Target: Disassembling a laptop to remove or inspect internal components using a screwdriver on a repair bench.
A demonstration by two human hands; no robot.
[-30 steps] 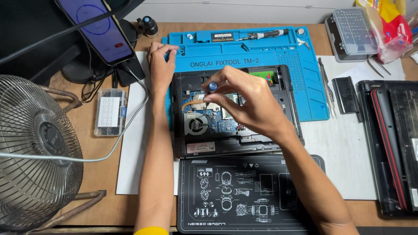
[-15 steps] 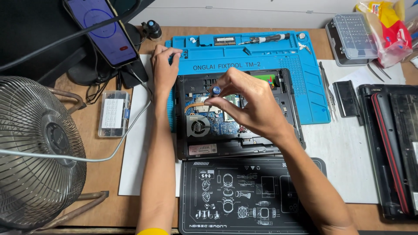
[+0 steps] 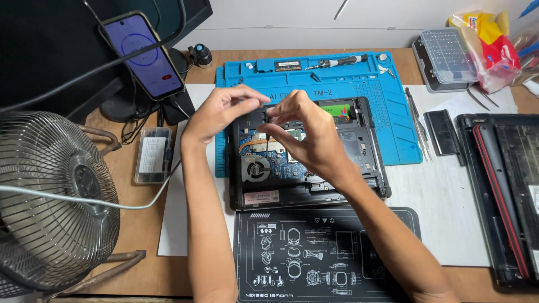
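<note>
Left hand (image 3: 216, 115) and right hand (image 3: 306, 134) pinching fingertips together, any held item too small to tell, hovering over opened black laptop base with exposed blue circuit board (image 3: 359, 148), blue silicone repair mat (image 3: 387, 95) lying just beyond both grips

A wooden table (image 3: 140, 224) carries a white sheet (image 3: 449, 224) under both hands (image 3: 224, 112); left of the left hand stand a wire fan (image 3: 50, 202) and a clear box (image 3: 152, 155); right of the right hand (image 3: 314, 140) lies a dark laptop cover (image 3: 505, 191).

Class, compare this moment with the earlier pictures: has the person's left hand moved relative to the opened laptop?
Yes. The left hand has left the top-left corner of the opened laptop and moved rightward over its upper edge, its fingers now meeting the right hand.
</note>
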